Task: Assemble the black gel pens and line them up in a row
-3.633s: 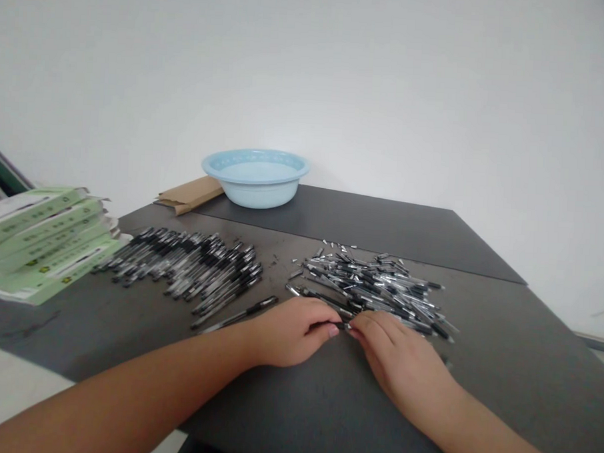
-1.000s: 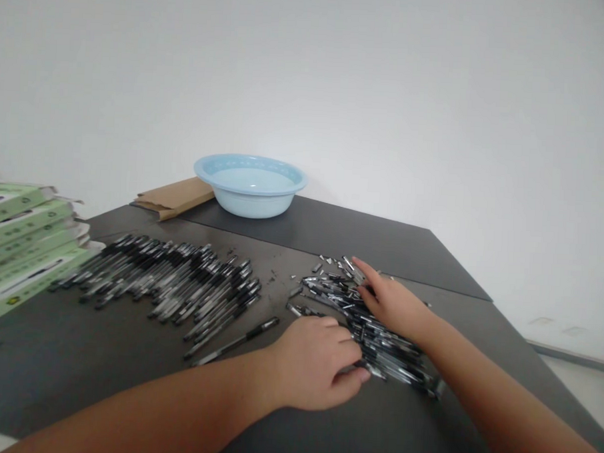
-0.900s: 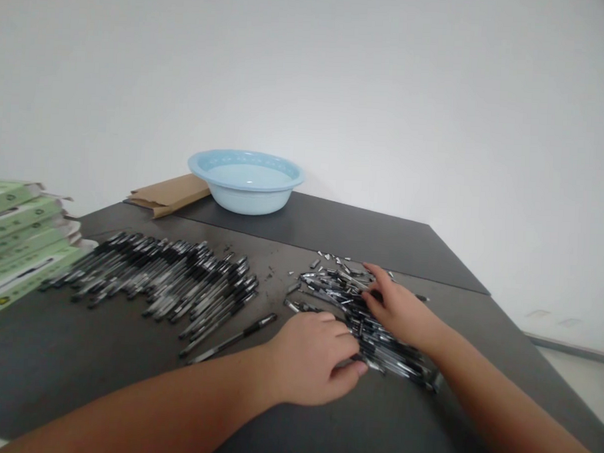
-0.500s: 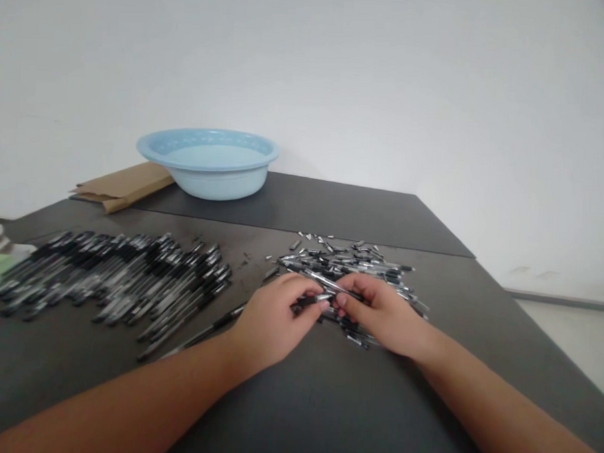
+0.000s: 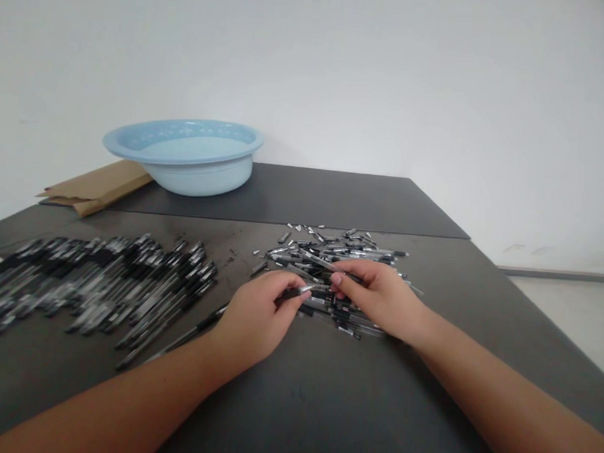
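Note:
My left hand [image 5: 258, 311] pinches a black pen piece [image 5: 293, 293] with a silver tip that points right. My right hand [image 5: 379, 293] has its thumb and fingers closed on a slim clear-and-black pen part [image 5: 319, 260], which slants up to the left. The two hands are a short way apart over a loose heap of pen parts [image 5: 368, 249]. Clear tubes, black pieces and small silver tips make up this heap. Left of my left wrist, many pens [image 5: 144, 286] lie side by side in a slanting row. One separate pen [image 5: 187, 335] lies partly behind my left forearm.
A light blue basin [image 5: 199, 175] stands at the back left, beside a folded brown paper bag [image 5: 98, 184]. Small silver tips [image 5: 298, 228] lie scattered at the heap's far edge. The dark table [image 5: 314, 401] reaches back to a white wall.
My hands have drawn slightly apart, the left one moving left with its pen piece. The view has turned a little to the right, so the basin and pens appear farther left.

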Motion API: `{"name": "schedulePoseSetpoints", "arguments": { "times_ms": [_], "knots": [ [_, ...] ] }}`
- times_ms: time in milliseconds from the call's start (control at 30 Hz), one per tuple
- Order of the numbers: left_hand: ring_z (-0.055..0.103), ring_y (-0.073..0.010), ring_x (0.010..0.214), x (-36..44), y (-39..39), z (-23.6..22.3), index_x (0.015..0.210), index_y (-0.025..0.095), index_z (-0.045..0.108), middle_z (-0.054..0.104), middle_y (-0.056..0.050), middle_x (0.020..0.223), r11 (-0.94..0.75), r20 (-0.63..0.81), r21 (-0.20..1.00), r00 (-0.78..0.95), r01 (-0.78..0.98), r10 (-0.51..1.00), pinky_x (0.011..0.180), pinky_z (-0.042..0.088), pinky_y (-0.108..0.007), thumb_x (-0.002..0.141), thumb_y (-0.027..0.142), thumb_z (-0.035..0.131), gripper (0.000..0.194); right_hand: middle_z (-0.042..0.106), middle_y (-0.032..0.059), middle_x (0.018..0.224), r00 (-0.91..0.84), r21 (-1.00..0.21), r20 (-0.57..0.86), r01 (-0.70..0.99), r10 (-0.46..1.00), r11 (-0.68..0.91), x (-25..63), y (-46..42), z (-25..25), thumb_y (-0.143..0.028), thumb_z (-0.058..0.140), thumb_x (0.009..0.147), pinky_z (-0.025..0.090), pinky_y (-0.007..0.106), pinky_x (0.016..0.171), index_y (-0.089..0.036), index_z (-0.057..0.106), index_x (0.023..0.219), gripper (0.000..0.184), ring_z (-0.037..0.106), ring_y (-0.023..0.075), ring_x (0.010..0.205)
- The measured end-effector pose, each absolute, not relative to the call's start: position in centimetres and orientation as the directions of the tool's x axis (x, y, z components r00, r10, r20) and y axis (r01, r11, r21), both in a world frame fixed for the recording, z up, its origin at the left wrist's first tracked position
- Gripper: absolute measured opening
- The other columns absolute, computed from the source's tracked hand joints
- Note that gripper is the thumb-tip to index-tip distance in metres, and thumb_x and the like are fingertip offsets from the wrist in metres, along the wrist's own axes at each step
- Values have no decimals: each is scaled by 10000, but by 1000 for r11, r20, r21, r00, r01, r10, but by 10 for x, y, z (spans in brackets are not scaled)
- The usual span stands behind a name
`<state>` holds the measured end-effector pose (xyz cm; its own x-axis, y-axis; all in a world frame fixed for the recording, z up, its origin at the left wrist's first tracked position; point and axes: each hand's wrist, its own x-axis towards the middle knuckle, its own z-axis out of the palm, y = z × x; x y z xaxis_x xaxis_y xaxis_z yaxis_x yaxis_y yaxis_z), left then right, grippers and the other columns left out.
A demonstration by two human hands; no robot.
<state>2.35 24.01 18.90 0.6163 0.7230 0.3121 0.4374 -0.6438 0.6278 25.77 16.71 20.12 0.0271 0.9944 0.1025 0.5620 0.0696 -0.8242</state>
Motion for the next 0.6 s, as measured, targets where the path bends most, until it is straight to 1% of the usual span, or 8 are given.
{"name": "schedulePoseSetpoints", "arguments": {
  "times_ms": [100,167,233,300,400,500,567,600],
  "knots": [
    [659,-184,784,24,240,188,912,241,721,736,18,833,-632,310,634,602,446,735,761,483,-302,976,320,651,124,809,81,1184,29,-576,219,810,975,105,264,167,202,-390,627,1015,586,451,940,-264,767,1242,295,759,287,1052],
    [647,-177,757,24,240,189,898,238,712,723,22,812,-629,312,635,597,447,739,736,475,-297,983,324,636,142,778,106,1278,-36,-458,293,872,955,174,264,165,203,-355,647,1001,554,502,1028,-251,727,1327,352,729,315,1160],
    [639,-173,742,25,240,189,893,235,707,716,22,803,-633,316,635,598,443,737,721,471,-293,987,325,625,154,743,118,1347,-157,-397,358,867,921,302,261,161,206,-319,672,986,517,521,1089,-244,661,1418,438,692,315,1236],
    [645,-177,758,26,241,189,897,231,710,724,16,819,-638,311,634,611,438,728,727,475,-295,982,316,623,148,726,111,1371,-276,-409,373,808,886,424,256,157,209,-302,677,991,521,495,1088,-253,616,1456,472,679,289,1253],
    [665,-184,807,26,241,188,889,234,715,741,13,847,-654,294,636,655,411,697,766,486,-300,971,288,625,134,762,89,1262,-351,-472,363,729,863,495,249,153,213,-263,611,1040,565,424,1007,-256,657,1366,329,707,239,1155],
    [676,-185,858,25,240,186,1003,249,723,759,4,957,-654,322,653,642,381,696,778,495,-299,962,294,634,108,776,78,1142,-340,-486,391,713,856,505,247,153,215,-220,550,1068,570,393,953,-239,701,1245,234,715,219,1063],
    [670,-191,865,23,239,187,1105,241,701,750,-18,1027,-644,337,663,616,381,712,756,497,-302,951,328,648,185,773,70,1100,-286,-511,431,705,856,492,249,153,217,-228,571,1060,568,379,928,-236,708,1211,204,714,214,1027],
    [664,-194,854,22,239,188,1117,231,689,743,-25,1025,-644,333,665,621,379,709,742,495,-304,947,351,650,211,771,65,1082,-242,-533,454,697,857,479,250,152,218,-236,585,1055,568,372,913,-240,708,1200,191,714,210,1007]
  ]
}}
